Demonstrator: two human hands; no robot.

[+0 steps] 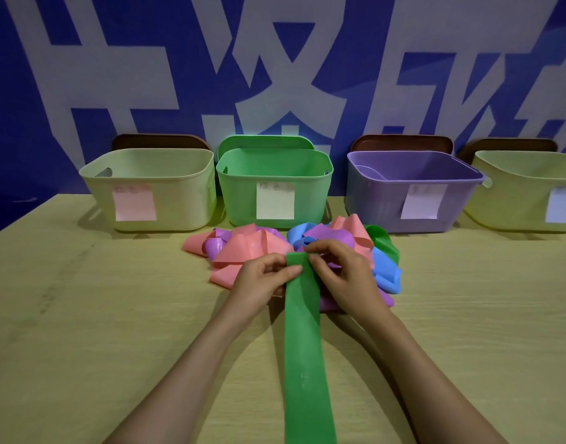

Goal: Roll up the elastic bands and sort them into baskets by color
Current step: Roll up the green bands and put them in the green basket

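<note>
Fingers (289, 270) of left hand (259, 282) and right hand (342, 277) are pinched on the green band (304, 347); bare desk (115, 315) is seen both sides; band laid flat, smooth.

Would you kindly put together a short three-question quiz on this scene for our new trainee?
1. True or false: the left hand and the right hand both pinch the far end of the green band.
2. Which stands directly left of the purple basket? A) blue basket B) green basket C) red basket
3. How many baskets stand in the row behind the pile of bands?
Key: 1 true; 2 B; 3 four.
</note>
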